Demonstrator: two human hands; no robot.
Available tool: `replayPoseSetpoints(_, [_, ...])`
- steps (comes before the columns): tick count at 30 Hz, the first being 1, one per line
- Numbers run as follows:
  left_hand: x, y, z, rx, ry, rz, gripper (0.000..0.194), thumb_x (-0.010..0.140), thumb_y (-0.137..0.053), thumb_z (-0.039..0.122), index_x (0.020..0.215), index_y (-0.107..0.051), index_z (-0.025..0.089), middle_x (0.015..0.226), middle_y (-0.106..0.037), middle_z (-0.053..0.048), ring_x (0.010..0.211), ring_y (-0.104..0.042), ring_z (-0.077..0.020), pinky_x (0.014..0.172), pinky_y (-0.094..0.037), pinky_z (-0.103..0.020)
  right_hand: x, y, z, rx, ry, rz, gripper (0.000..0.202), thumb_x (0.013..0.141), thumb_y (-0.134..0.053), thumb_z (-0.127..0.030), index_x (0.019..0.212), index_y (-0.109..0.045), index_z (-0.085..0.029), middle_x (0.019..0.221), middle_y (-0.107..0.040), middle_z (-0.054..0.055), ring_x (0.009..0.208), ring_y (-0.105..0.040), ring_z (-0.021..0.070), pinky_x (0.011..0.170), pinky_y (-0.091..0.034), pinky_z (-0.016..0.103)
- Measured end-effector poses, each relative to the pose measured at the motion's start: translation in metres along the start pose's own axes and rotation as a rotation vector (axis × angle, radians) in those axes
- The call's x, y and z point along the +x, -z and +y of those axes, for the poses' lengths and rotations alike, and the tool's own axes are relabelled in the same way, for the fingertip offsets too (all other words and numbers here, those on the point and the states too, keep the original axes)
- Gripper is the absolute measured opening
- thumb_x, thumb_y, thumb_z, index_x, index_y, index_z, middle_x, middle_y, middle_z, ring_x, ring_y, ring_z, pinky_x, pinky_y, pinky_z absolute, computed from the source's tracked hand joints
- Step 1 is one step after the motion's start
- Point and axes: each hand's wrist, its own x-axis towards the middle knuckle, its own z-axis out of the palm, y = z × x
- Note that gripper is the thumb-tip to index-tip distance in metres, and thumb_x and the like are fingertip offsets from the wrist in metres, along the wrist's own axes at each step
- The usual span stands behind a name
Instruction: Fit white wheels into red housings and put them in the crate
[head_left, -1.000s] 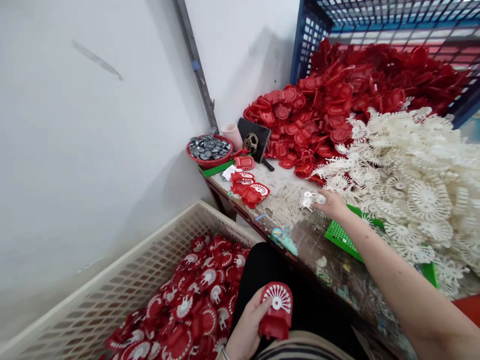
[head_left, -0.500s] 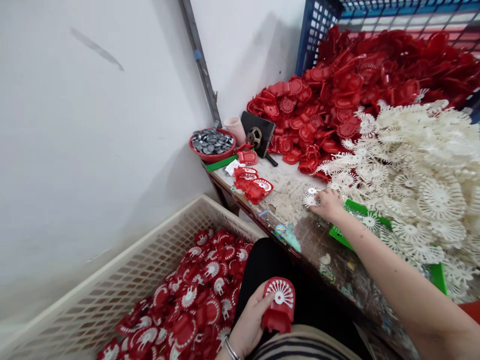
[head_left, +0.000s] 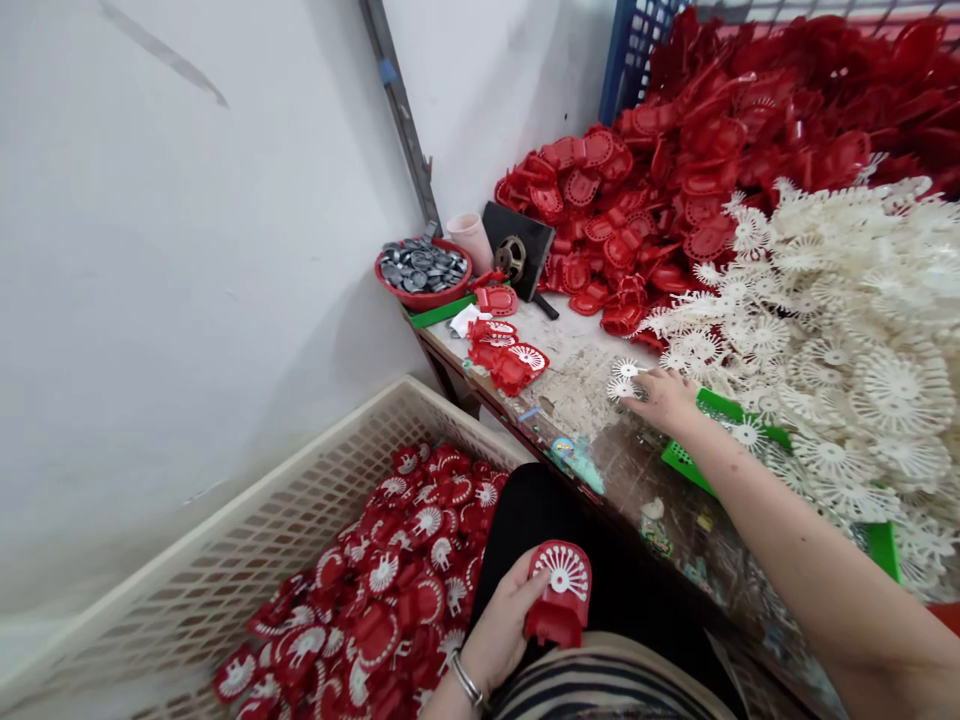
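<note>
My left hand [head_left: 504,612] is closed round a red plastic case part [head_left: 556,622] in my lap, its thumb at the edge of a white spoked fan piece [head_left: 559,580] lying in the rounded end. At the table, my right hand [head_left: 661,400] has thumb and fingers closed at the edge of a white spoked disc [head_left: 622,390]; a second white disc [head_left: 625,368] lies just behind it. To their left rest several red parts [head_left: 517,368], some with white fans set in them. A heap of white spoked pieces [head_left: 870,380] spreads beyond my right wrist.
Red parts [head_left: 690,190] are piled at the back before a blue crate [head_left: 626,60]. A red bowl of grey pieces [head_left: 424,272], a pink cup [head_left: 469,240] and a green tray [head_left: 686,465] stand on the table. The cream crate [head_left: 247,500] at lower left holds finished-looking red-and-white parts.
The view has tipped slightly downward, so the table sits higher in the picture. Both hands keep nearly the same places, the left still holding the red part.
</note>
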Motion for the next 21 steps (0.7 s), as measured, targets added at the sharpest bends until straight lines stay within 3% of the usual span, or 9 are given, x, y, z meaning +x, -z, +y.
replayPoseSetpoints(7, [0.000, 0.001, -0.001, 0.005, 0.003, -0.017, 0.038, 0.075, -0.076, 0.031, 0.109, -0.068, 0.015, 0.102, -0.075, -0.010, 0.086, -0.068, -0.0188, 0.083, -0.049, -0.030, 0.006, -0.002, -0.006, 0.044, 0.008, 0.006, 0.039, 0.077, -0.066, -0.037, 0.114, -0.063, -0.024, 0.118, -0.058, 0.010, 0.115, -0.046, 0.0325, 0.097, -0.033, 0.046])
replayPoseSetpoints(13, [-0.002, 0.001, -0.001, 0.000, -0.010, -0.024, 0.037, 0.074, -0.076, 0.032, 0.106, -0.069, 0.015, 0.098, -0.075, -0.009, 0.083, -0.067, -0.0181, 0.081, -0.049, -0.029, 0.010, -0.005, -0.008, 0.187, 0.000, 0.061, 0.044, 0.067, -0.070, -0.025, 0.109, -0.060, -0.021, 0.115, -0.056, 0.011, 0.112, -0.048, 0.0321, 0.095, -0.036, 0.044])
replayPoseSetpoints(16, [-0.002, 0.000, 0.000, 0.012, -0.007, -0.014, 0.036, 0.074, -0.076, 0.032, 0.105, -0.069, 0.015, 0.098, -0.075, -0.009, 0.083, -0.067, -0.0180, 0.080, -0.049, -0.029, 0.012, -0.011, -0.005, 0.318, 0.015, 0.074, 0.039, 0.065, -0.070, -0.022, 0.102, -0.058, -0.021, 0.101, -0.060, 0.007, 0.098, -0.055, 0.0260, 0.088, -0.041, 0.039])
replayPoseSetpoints(21, [-0.001, -0.001, 0.000, -0.003, 0.001, -0.005, 0.039, 0.072, -0.078, 0.033, 0.106, -0.069, 0.015, 0.100, -0.074, -0.010, 0.086, -0.067, -0.0191, 0.084, -0.048, -0.031, 0.014, -0.016, 0.008, 0.598, 0.020, 0.095, 0.027, 0.073, -0.062, -0.022, 0.099, -0.059, -0.018, 0.073, -0.057, -0.001, 0.069, -0.055, 0.0158, 0.072, -0.047, 0.030])
